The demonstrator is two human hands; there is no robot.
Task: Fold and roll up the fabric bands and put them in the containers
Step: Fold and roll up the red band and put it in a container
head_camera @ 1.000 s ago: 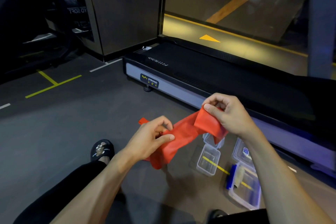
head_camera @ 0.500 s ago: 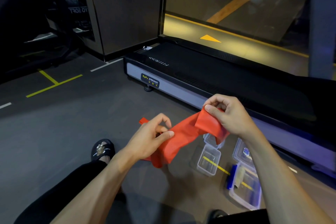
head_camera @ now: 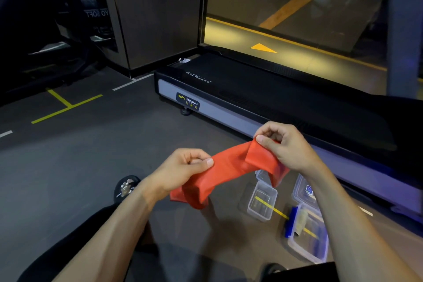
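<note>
Counts, head view:
- red fabric band: one, held in the air between both hands
- hands: two, left hand and right hand, each pinching the band
- clear plastic containers on the floor: three seen for certain, namely small open container, large container with blue clips, and lidded container with a blue label; a fourth clear edge shows under the band, cannot tell if tub or lid
- treadmill: one
- sandalled foot: one plainly seen
- yellow arrow mark: one
</note>
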